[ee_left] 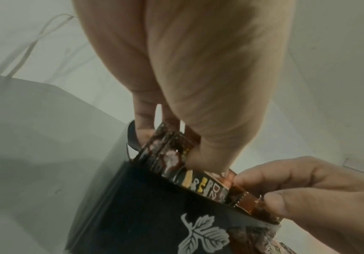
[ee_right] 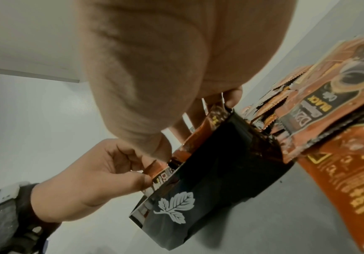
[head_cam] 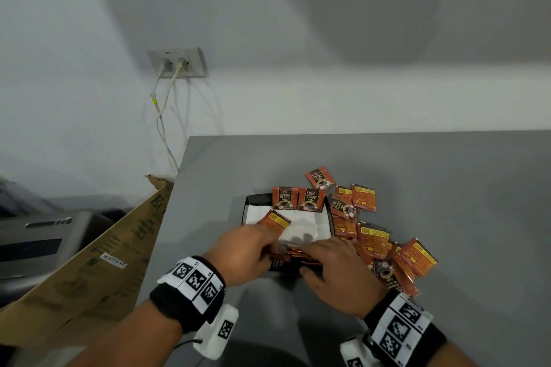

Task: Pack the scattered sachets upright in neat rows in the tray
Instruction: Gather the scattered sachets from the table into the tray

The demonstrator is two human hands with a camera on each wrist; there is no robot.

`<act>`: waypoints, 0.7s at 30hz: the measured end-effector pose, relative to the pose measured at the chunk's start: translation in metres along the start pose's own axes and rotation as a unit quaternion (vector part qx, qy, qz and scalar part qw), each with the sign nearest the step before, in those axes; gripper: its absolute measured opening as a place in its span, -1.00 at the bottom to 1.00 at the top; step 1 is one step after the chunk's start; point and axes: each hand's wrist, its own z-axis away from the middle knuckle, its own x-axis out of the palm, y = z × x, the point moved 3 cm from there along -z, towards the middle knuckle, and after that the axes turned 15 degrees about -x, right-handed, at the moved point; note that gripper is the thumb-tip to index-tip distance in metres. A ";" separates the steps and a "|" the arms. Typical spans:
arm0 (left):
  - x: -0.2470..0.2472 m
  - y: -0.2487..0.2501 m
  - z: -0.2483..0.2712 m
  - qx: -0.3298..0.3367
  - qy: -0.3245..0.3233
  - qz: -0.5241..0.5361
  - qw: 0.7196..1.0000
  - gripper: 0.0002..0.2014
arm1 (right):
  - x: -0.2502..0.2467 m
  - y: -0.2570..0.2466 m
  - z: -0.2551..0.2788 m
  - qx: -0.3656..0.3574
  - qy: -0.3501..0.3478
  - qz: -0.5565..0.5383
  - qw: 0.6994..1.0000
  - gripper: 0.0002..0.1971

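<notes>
step: seating near row | tray (head_cam: 245,211) on surface, two sachets (head_cam: 298,199) upright at far wall | left hand (head_cam: 238,253) pinches sachet; right hand (head_cam: 337,271) pinches near row (ee_left: 200,185) | advice: press tops level against wall, faces aligned | loose pile (head_cam: 387,244) right of tray

The two sachets (head_cam: 298,199) standing upright at the far end of the tray, at mid-frame in the head view, read "D2X" and "BLACK"; the smaller line under it is too blurred to read. The flat sachet (ee_right: 320,103) at the right of the right wrist view shows "D2X" and "BLACK" upside down. The cardboard box (head_cam: 89,262) at lower left carries a white sticker (head_cam: 114,256) whose print cannot be made out surely. The wall socket (head_cam: 177,62) at upper left bears a faint, unreadable code.
</notes>
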 end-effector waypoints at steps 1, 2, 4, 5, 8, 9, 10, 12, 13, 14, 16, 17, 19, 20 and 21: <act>-0.001 0.001 0.001 0.007 0.015 0.003 1.000 -0.85 | 0.001 0.001 0.000 0.003 -0.001 -0.001 1.000 -0.45; 0.000 0.001 0.003 0.013 0.020 0.005 1.000 -0.85 | 0.002 0.002 0.001 0.005 0.000 -0.003 1.000 -0.43; 0.004 -0.001 0.006 0.004 -0.005 0.027 1.000 -0.86 | 0.003 0.003 0.002 0.003 0.002 -0.001 1.000 -0.45; 0.005 -0.002 0.006 -0.012 -0.031 0.049 0.998 -0.87 | 0.002 0.003 0.002 0.001 0.003 0.003 1.000 -0.48; 0.002 -0.005 0.006 -0.052 -0.071 0.110 0.990 -0.77 | 0.001 0.003 0.002 0.002 0.000 0.013 1.000 -0.52; 0.000 -0.004 0.005 -0.056 -0.075 0.115 0.989 -0.72 | 0.001 0.003 0.002 0.006 -0.002 0.013 1.000 -0.49; -0.001 -0.003 0.005 -0.057 -0.080 0.111 0.989 -0.67 | 0.001 0.004 0.001 0.011 -0.004 0.013 1.000 -0.46; 0.000 -0.001 0.003 -0.057 -0.094 0.091 0.990 -0.59 | 0.001 0.004 0.000 0.015 -0.016 0.014 1.000 -0.41; 0.002 -0.001 0.002 -0.057 -0.102 0.079 0.990 -0.57 | 0.001 0.004 -0.001 0.013 -0.027 0.018 0.999 -0.40; 0.004 0.000 0.001 -0.058 -0.109 0.070 0.990 -0.57 | 0.001 0.003 -0.002 0.012 -0.040 0.023 0.999 -0.41; 0.007 0.001 0.000 -0.058 -0.119 0.059 0.989 -0.60 | -0.001 0.002 -0.004 0.014 -0.069 0.030 0.997 -0.45; 0.007 0.002 -0.001 -0.059 -0.124 0.051 0.989 -0.61 | -0.002 0.001 -0.005 0.015 -0.077 0.031 0.996 -0.47; 0.008 0.003 0.000 -0.062 -0.131 0.029 0.989 -0.64 | -0.004 -0.001 -0.008 0.016 -0.087 0.031 0.996 -0.52; 0.008 0.004 0.000 -0.065 -0.132 0.021 0.989 -0.63 | -0.004 -0.002 -0.010 0.014 -0.093 0.030 0.995 -0.52; 0.008 0.004 0.001 -0.068 -0.131 0.018 0.989 -0.63 | -0.004 -0.002 -0.011 0.011 -0.100 0.032 0.994 -0.52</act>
